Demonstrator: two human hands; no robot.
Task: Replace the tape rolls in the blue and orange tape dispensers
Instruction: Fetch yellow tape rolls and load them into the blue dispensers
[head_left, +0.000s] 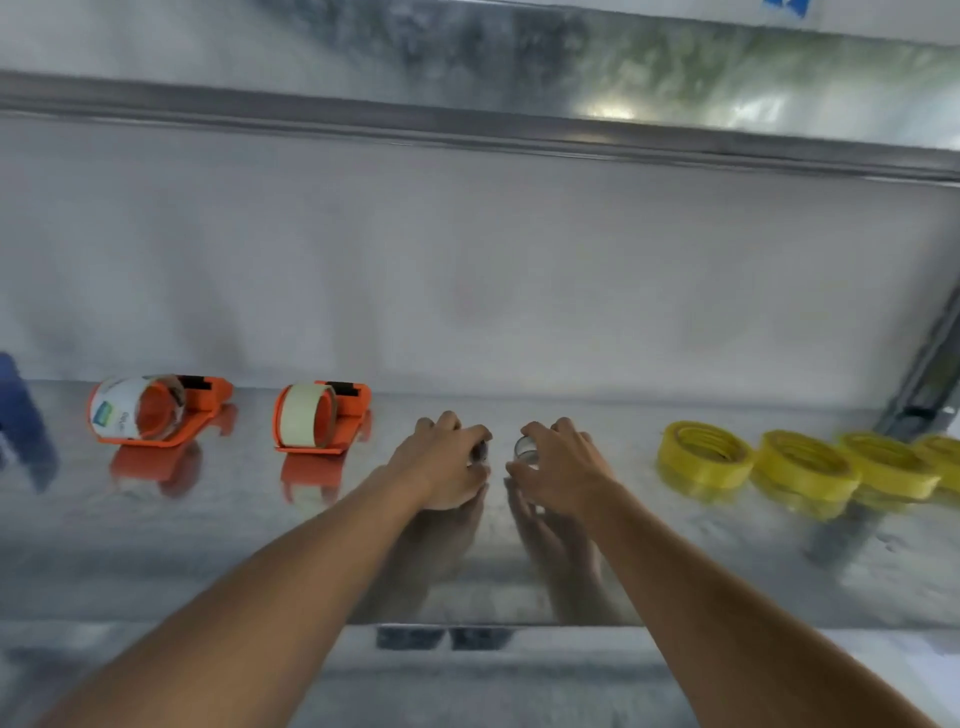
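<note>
Both hands hover over the shiny steel shelf (519, 582): the left hand (447, 462) curls round a small dark object (480, 451), the right hand (561, 467) round a small clear cylinder (525, 448). Two orange plastic tape dispensers (322, 415) sit left of the hands, yellow tape rolls (704, 454) to the right.

Both arms reach forward, left grip (447, 462) and right grip (558, 467) side by side, fingers curled.
</note>
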